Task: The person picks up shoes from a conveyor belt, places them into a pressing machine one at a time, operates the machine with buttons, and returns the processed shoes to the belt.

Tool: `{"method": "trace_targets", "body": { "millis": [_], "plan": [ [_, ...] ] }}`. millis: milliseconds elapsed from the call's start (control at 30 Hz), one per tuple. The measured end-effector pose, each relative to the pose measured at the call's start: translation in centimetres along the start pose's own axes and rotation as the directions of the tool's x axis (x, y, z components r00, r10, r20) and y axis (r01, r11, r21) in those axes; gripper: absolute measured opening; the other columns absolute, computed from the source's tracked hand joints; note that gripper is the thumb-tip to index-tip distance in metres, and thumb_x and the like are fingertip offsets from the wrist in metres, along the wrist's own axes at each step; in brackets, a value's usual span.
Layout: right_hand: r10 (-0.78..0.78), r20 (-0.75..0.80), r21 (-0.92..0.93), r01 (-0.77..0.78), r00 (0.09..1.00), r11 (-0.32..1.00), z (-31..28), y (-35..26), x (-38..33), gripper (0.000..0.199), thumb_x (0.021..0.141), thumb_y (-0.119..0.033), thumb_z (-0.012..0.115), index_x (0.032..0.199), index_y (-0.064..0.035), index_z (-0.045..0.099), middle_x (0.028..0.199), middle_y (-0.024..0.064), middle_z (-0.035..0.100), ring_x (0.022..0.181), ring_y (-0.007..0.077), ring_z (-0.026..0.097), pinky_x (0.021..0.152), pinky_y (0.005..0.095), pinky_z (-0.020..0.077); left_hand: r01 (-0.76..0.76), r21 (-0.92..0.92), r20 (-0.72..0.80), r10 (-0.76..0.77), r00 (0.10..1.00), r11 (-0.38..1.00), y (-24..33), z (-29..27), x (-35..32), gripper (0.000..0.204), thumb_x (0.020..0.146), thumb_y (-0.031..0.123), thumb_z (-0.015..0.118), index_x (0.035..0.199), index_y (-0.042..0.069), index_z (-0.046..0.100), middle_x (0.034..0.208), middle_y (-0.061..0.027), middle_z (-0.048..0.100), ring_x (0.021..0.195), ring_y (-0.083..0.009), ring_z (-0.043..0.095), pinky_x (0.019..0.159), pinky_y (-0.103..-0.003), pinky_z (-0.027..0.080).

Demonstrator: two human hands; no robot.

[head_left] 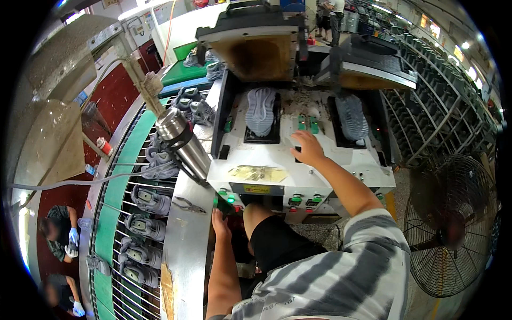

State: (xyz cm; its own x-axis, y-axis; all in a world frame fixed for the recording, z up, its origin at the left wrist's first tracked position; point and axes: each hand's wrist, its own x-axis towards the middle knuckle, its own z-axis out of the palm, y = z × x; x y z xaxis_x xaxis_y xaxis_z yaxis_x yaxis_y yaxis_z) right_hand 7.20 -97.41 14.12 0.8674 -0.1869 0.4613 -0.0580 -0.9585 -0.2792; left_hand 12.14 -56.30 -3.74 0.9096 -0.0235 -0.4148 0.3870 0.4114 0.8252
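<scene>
Right hand [308,148] lies flat on the white press machine [298,170], fingers [298,137] spread open and gripping nothing, tips just short of the green buttons [308,125]. A grey shoe sole [261,110] sits in the left bay, beyond and left of those fingers; a second sole [352,116] lies to their right. Left hand [220,224] is low at the machine's front edge, fingers loosely curled beside the lit green switch [230,199], holding nothing. A steel flask [184,142] stands further left.

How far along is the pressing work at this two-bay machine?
Looks done: a sole-up shoe sits in the left bay, another in the right, both covers raised. In hand: the right hand reaches the green buttons; the left hand rests by the front panel. Left: grey shoes wait on the conveyor.
</scene>
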Motion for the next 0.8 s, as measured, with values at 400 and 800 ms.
{"method": "trace_targets", "body": {
  "millis": [400, 800],
  "plan": [
    [0.745, -0.106, -0.178, -0.75, 0.658, 0.637, -12.6, 16.9, 1.7, 0.086, 0.067, -0.046, 0.074, 0.139, -0.0117, 0.042, 0.139, 0.0255, 0.042, 0.127, 0.0424, 0.042, 0.102, 0.0478, 0.0392, 0.034, 0.164, 0.128, -0.055, 0.99, 0.986, 2.3, -4.8, -1.5, 0.029, 0.091, 0.019, 0.059, 0.113, 0.0, 0.061, 0.089, -0.007, 0.065, 0.074, -0.0184, 0.061, 0.067, -0.031, 0.051],
    [0.869, -0.154, -0.05, -0.882, 0.471, 0.469, -11.5, 16.8, 4.0, 0.099, 0.065, -0.049, 0.074, 0.147, -0.0151, 0.03, 0.135, 0.0205, 0.05, 0.122, 0.0371, 0.051, 0.099, 0.0468, 0.0429, 0.058, 0.921, 0.333, 0.858, 0.391, -0.384, -5.0, -43.3, -12.8, 0.035, 0.096, 0.025, 0.05, 0.117, -0.002, 0.056, 0.11, -0.018, 0.061, 0.103, -0.034, 0.059, 0.089, -0.047, 0.048]
  ]
}}
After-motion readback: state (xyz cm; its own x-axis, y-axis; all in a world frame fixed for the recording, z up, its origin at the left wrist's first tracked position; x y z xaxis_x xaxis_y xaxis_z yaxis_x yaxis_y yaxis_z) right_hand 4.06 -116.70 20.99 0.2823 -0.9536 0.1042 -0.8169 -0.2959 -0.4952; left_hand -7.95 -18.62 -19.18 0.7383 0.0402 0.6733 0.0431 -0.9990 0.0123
